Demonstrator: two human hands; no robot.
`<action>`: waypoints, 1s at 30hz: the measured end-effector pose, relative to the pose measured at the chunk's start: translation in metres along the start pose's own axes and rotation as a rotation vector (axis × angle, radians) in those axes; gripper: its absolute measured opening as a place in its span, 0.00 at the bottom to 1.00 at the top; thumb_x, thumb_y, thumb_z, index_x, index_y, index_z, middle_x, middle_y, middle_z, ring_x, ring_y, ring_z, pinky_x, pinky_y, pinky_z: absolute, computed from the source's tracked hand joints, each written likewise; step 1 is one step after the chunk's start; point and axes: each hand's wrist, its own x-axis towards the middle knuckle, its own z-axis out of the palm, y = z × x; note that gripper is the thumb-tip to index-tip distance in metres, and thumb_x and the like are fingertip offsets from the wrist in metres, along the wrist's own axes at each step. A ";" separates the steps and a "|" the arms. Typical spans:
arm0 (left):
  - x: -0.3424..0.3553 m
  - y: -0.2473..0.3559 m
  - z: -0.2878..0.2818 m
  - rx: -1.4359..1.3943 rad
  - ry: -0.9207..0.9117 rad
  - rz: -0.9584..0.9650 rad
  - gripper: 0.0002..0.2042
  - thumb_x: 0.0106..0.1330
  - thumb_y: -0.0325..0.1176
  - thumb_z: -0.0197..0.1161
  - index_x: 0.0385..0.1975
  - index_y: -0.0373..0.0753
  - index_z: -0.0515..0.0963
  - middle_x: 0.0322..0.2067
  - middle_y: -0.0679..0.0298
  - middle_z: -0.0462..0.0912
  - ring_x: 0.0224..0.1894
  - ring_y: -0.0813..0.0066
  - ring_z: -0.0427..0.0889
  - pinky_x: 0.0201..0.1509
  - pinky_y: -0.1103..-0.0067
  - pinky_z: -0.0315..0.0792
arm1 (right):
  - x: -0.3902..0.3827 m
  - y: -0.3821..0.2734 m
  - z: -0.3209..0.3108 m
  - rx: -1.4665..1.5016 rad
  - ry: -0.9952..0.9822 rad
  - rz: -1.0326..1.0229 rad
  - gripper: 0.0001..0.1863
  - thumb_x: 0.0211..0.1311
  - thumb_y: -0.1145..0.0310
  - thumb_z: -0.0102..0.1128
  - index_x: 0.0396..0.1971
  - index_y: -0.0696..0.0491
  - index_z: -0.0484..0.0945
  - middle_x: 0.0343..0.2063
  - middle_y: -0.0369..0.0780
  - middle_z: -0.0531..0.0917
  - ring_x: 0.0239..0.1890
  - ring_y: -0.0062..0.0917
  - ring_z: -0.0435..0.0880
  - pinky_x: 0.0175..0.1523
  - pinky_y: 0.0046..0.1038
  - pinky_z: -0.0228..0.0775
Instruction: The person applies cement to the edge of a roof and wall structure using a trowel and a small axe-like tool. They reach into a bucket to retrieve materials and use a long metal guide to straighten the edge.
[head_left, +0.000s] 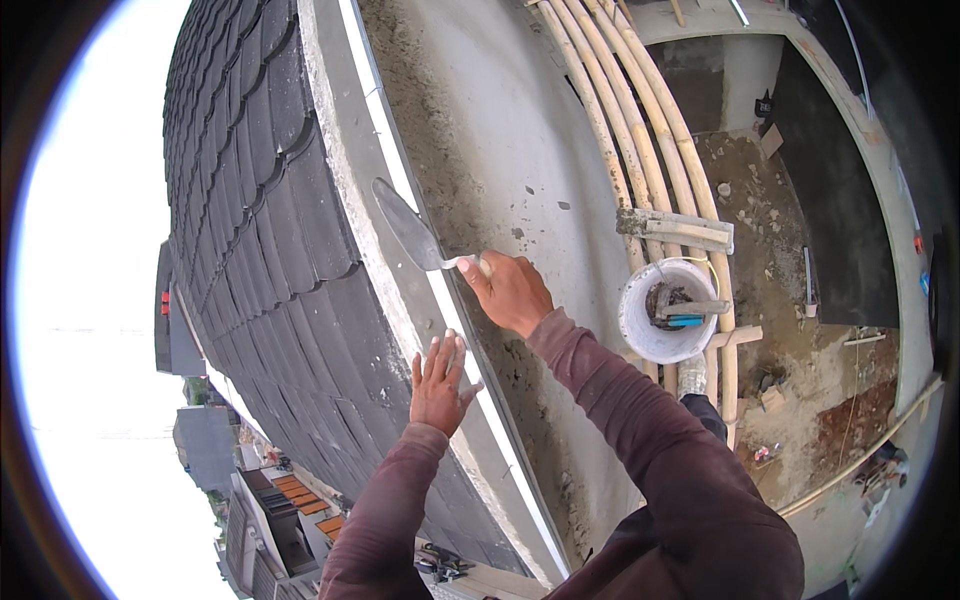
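Note:
My right hand (511, 292) is closed round the handle of a trowel (408, 226). Its grey pointed blade lies over the cement top of the wall (405, 290), with the tip toward the roof side. My left hand (438, 386) rests flat on the same wall top, fingers stretched out, a little nearer to me than the trowel. Along the wall's edge runs a thin white straight strip (455, 325), which passes beside my left thumb.
Dark roof tiles (290, 210) slope away on the left. On the right, bamboo poles (640, 120) carry a white bucket (640, 310) with tools in it and a mortar-smeared wooden board (690, 232). Beyond them a dirt floor (760, 210) with rubble lies far below.

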 end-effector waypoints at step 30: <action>0.006 0.003 -0.003 -0.051 0.014 0.006 0.44 0.64 0.45 0.72 0.77 0.45 0.56 0.79 0.61 0.52 0.80 0.56 0.51 0.80 0.51 0.46 | -0.042 0.058 -0.014 -0.014 -0.155 0.146 0.36 0.75 0.37 0.47 0.32 0.60 0.82 0.23 0.53 0.84 0.31 0.53 0.85 0.37 0.47 0.76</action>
